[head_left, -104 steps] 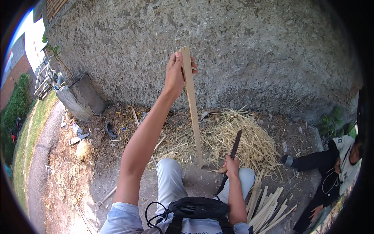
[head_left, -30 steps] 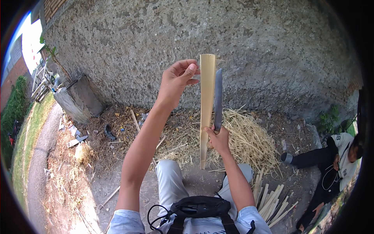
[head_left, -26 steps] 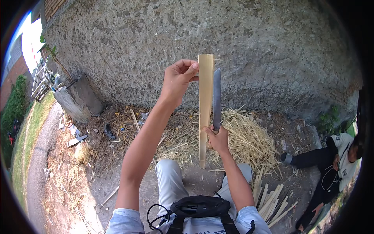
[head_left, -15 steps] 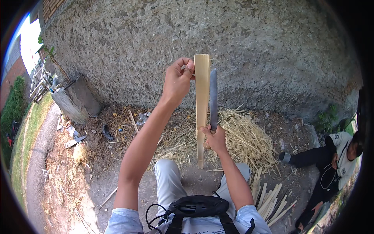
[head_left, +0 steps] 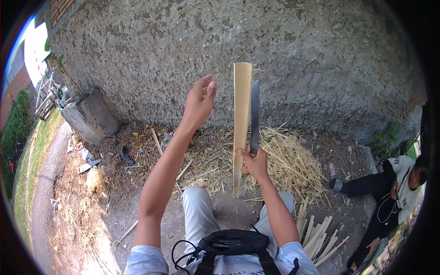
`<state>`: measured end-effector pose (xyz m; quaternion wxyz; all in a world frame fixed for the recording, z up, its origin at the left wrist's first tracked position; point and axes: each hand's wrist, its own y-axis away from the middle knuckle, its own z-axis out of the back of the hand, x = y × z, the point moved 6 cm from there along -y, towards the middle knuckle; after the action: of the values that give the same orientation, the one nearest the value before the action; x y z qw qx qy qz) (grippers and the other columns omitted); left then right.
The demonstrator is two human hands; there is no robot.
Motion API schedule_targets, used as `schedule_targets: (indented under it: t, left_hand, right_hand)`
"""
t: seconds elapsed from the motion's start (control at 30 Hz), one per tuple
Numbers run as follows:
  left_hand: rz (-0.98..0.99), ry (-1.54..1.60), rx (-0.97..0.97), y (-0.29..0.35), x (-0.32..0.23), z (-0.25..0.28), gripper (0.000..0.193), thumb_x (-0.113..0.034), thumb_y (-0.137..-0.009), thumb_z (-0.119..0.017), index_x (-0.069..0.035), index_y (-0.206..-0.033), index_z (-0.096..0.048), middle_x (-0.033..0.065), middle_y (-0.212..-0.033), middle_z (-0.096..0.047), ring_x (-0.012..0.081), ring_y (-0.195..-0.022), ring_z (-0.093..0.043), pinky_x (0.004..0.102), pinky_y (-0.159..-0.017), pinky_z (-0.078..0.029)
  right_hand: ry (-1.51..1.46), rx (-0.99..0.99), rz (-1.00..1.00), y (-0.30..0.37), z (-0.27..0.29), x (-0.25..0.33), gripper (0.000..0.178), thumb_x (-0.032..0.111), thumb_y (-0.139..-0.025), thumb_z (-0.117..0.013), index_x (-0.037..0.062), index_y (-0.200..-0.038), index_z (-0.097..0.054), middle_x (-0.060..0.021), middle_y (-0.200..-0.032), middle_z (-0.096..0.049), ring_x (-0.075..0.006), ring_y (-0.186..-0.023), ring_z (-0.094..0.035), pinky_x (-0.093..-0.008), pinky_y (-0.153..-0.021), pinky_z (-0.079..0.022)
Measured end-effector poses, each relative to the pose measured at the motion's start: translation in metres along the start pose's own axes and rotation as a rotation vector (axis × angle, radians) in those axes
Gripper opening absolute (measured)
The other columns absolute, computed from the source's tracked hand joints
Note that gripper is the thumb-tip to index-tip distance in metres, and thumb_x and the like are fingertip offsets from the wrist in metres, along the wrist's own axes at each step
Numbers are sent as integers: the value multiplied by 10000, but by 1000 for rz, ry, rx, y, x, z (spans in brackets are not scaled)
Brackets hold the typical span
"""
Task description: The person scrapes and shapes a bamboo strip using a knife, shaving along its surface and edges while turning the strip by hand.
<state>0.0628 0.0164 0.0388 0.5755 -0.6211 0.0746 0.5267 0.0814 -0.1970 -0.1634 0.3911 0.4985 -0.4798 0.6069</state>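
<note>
A long pale split bamboo piece [head_left: 242,105] stands upright in front of me, its lower end down near the ground between my knees. My right hand [head_left: 255,164] is closed round the handle of a machete [head_left: 255,110], blade pointing up beside the bamboo's right edge. The thumb of that hand also presses on the bamboo's lower part. To the left of the bamboo's upper half, my left hand [head_left: 200,103] is in the air, apart from it, with fingers and thumb spread and nothing in them.
Behind the bamboo rises a rough grey wall [head_left: 160,59]. A heap of thin shavings [head_left: 293,165] lies to the right, with several split strips [head_left: 321,238] nearer me. A person [head_left: 398,192] sits at the far right. At the left are a concrete block [head_left: 91,117] and a handsaw [head_left: 88,166].
My left hand has let go of the bamboo's upper edge and moved left and slightly down. The bamboo and machete have shifted a little to the right in my right hand.
</note>
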Motion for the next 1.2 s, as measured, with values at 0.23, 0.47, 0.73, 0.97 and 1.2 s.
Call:
schedule_targets:
  t: [0.23, 0.47, 0.73, 0.97, 1.2]
  left_hand:
    - [97, 416, 225, 12, -43, -14, 325, -215, -907, -690, 7, -1135, -627, 67, -1026, -688, 128, -941, -646, 289, -804, -535]
    - [20, 250, -10, 22, -54, -12, 230, -155, -847, -753, 30, -970, -694, 76, -861, -712, 104, -792, -659, 230, -709, -520]
    - [-72, -33, -151, 25, -67, -8, 172, -132, -841, -741, 29, -898, -718, 37, -696, -675, 41, -598, -560, 200, -524, -433]
    - [25, -28, -90, 26, -74, -6, 176, -166, -875, -706, 8, -886, -690, 1, -610, -606, 33, -516, -502, 206, -461, -349]
    - [163, 279, -65, 17, -36, 7, 171, -131, -917, -638, 29, -878, -685, 33, -690, -640, 74, -487, -530, 232, -427, -342]
  right_hand:
    - [-4, 8, 26, 2, -3, 4, 293, 204, -859, -750, 67, -818, -495, 5, -573, -541, -51, -410, -500, -239, -387, -370]
    - [15, 6, 29, 4, -6, 4, 308, 204, -845, -766, 64, -813, -493, 8, -564, -536, -45, -406, -486, -236, -385, -364]
    - [-75, -56, 20, 8, -8, 6, 303, 188, -845, -760, 67, -809, -486, -6, -588, -550, -46, -429, -478, -248, -373, -357]
    - [-11, -43, 8, 7, -4, 1, 305, 199, -844, -763, 69, -804, -490, -3, -587, -539, -46, -436, -470, -255, -398, -359]
    - [-39, -47, 15, 11, -1, 10, 289, 175, -850, -757, 76, -806, -489, -2, -596, -553, -48, -422, -489, -234, -389, -375]
